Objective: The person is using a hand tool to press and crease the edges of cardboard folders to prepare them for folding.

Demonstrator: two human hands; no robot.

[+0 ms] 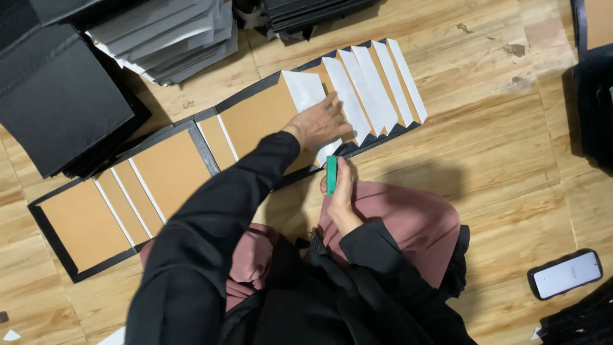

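Note:
My left hand [321,123] lies flat, fingers spread, on a white paper sheet [308,96] that covers part of a brown cardboard panel [255,118] with black edging. My right hand [340,191] is closed around a small green flat tool [331,174], held upright just below the panel's near edge. Right of my left hand, several overlapping panels with white sheets [377,83] fan out on the floor. More brown panels with black borders [128,191] lie in a row to the left.
Stacks of black boards [54,96] and grey-white sheets [172,32] sit at the top left of the wooden floor [498,115]. A phone [566,274] lies at the lower right. Dark stacks line the right edge [594,108].

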